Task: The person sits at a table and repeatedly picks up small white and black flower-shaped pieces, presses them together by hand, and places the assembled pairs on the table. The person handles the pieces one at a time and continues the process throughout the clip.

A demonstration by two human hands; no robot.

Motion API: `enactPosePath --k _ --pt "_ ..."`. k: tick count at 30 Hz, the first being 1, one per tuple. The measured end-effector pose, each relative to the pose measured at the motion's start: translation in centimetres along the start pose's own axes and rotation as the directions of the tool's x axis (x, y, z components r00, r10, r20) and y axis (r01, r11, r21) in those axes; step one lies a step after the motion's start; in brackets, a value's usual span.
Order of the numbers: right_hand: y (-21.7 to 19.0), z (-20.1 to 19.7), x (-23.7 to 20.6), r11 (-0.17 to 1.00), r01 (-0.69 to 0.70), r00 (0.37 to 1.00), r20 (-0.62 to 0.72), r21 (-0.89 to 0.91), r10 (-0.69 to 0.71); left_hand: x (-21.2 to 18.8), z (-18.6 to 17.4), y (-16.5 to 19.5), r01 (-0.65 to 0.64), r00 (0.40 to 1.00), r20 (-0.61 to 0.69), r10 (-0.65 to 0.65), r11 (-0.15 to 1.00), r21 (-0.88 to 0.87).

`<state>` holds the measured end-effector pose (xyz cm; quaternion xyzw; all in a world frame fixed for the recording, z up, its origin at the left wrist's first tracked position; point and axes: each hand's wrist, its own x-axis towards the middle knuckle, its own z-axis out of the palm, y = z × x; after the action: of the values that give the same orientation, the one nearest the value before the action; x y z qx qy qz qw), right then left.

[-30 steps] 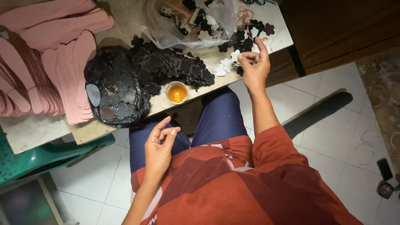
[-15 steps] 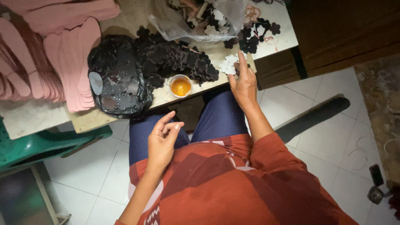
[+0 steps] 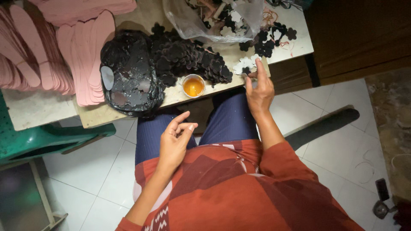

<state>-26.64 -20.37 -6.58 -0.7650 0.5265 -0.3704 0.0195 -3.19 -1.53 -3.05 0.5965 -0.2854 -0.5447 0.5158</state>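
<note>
My right hand (image 3: 259, 89) is at the near edge of the work table (image 3: 47, 112), thumb and fingers pinched on a small black flower-shaped cutout (image 3: 246, 70). It sits beside a few white flower cutouts (image 3: 243, 64). A heap of black flower cutouts (image 3: 184, 57) lies to its left, with a small cup of orange glue (image 3: 193, 86) at the table's edge. My left hand (image 3: 175, 142) hovers over my lap, fingers loosely curled and apart, holding nothing.
A black plastic bag (image 3: 130, 79) lies left of the heap, and stacks of pink sole-shaped cutouts (image 3: 79, 55) fill the table's left. A clear bag of pieces (image 3: 214, 19) is at the back. A green chair (image 3: 43, 143) stands left, a dark cabinet (image 3: 359, 38) right.
My right hand has drawn back from the far flower pieces to the table's near edge. My left hand has barely moved. The view has shifted closer over the table.
</note>
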Motion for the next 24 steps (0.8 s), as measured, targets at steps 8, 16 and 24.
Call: enactPosePath --k 8,16,24 --pt "-9.8 -3.8 -2.5 0.431 -0.582 0.787 0.610 0.689 0.088 0.0 -0.9 -0.9 -0.037 0.997 0.052 0.049 0.979 -0.200" --pt "-14.2 -3.6 -3.2 0.670 -0.429 0.800 0.600 0.606 -0.031 -0.8 -1.6 -2.4 -0.081 0.995 -0.082 0.063 0.967 -0.242" --pt "-12.5 0.8 -1.2 0.923 0.352 0.850 0.360 0.158 -0.385 -0.8 -3.5 -2.3 -0.033 0.993 -0.118 -0.002 0.957 -0.290"
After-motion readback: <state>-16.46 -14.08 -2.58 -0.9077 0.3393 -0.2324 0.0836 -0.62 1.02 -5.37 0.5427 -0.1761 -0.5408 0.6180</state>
